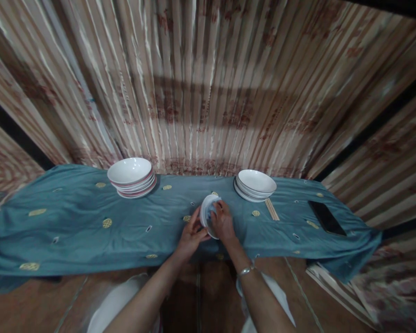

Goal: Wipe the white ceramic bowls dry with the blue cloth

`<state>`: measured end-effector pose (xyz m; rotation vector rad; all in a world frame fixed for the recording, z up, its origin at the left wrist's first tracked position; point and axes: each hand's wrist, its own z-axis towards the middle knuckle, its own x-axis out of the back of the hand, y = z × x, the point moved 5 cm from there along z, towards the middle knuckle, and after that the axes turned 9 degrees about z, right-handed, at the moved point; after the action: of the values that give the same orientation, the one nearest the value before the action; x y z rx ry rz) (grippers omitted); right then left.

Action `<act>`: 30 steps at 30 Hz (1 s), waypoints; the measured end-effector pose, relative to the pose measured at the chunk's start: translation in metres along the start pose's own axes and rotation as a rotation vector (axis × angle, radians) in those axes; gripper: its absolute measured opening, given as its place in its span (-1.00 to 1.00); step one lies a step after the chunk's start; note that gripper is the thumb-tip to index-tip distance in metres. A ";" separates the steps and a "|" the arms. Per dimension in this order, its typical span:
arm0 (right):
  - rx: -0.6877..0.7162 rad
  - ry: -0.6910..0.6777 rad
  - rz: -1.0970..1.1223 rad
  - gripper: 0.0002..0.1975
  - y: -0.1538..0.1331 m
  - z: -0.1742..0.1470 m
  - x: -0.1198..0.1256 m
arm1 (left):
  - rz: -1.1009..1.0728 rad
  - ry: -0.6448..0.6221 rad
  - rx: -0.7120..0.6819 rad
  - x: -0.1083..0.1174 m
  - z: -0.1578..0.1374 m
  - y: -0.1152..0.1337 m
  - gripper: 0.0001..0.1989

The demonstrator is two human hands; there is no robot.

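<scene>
A small white bowl (203, 212) is tilted on its side over the near middle of the table, its opening turned toward the right. My left hand (192, 235) grips it from the left, fingers around its outside and lower rim. Inside the bowl, my right hand (223, 223) presses a light blue cloth (211, 208) against the inner wall. Its fingers are bent around the cloth and partly hide it. A bracelet (246, 269) circles the right wrist.
Stacked bowls (131, 178) stand at the back left, and stacked plates (255, 185) at the back right. Chopsticks (272, 209) lie by the plates. A black phone-like slab (327, 217) rests farther right. A teal patterned cloth (131, 240) covers the table, with a curtain (208, 92) behind.
</scene>
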<state>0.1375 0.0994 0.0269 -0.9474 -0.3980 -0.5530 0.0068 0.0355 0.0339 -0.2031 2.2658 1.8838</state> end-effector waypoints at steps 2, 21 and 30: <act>-0.035 0.000 0.106 -0.65 -0.005 0.000 -0.007 | -0.016 0.010 0.006 0.000 0.001 0.001 -0.12; 0.000 -0.489 -0.001 -0.70 -0.012 -0.019 0.027 | 0.014 0.008 0.014 0.007 -0.001 0.004 -0.08; 0.022 -0.081 -0.177 -0.67 0.002 0.002 0.025 | 0.050 0.034 0.013 0.004 -0.003 0.008 -0.12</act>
<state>0.1583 0.0950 0.0402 -0.9208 -0.5633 -0.6710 0.0006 0.0345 0.0409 -0.1798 2.3258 1.9030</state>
